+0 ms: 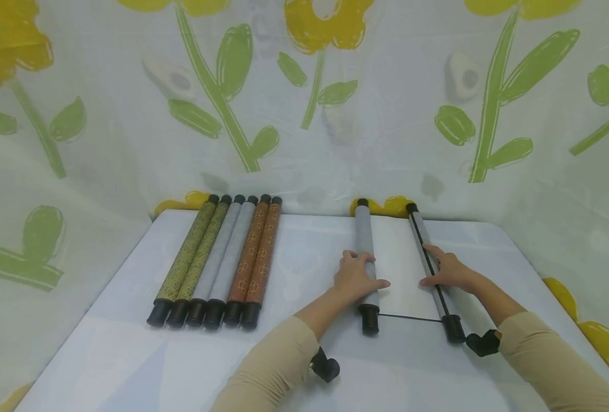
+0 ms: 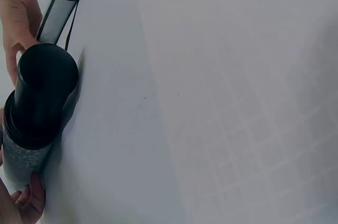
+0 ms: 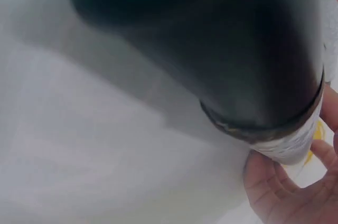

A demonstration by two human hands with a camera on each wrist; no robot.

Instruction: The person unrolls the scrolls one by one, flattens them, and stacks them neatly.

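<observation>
A scroll lies partly unrolled on the white table (image 1: pixel 129 355). Its thick grey roll (image 1: pixel 364 234) is on the left, a thin rod (image 1: pixel 420 229) on the right, and white paper (image 1: pixel 394 257) is stretched between them. My left hand (image 1: pixel 358 276) grips the roll near its black end cap (image 2: pixel 45 92), fingertips (image 2: pixel 29 200) curled beneath it. On the rod lies my right hand (image 1: pixel 446 270), thumb on the paper; its fingers (image 3: pixel 280 192) curl under, beside the blurred black cap (image 3: pixel 211 39). A black cord (image 1: pixel 410 317) joins the two near ends.
Several rolled scrolls (image 1: pixel 222 257) in green, grey and orange lie side by side at the table's left, black caps toward me. A flower-printed curtain (image 1: pixel 304 114) walls the table on three sides. Bare tabletop lies between the scroll row and my left arm.
</observation>
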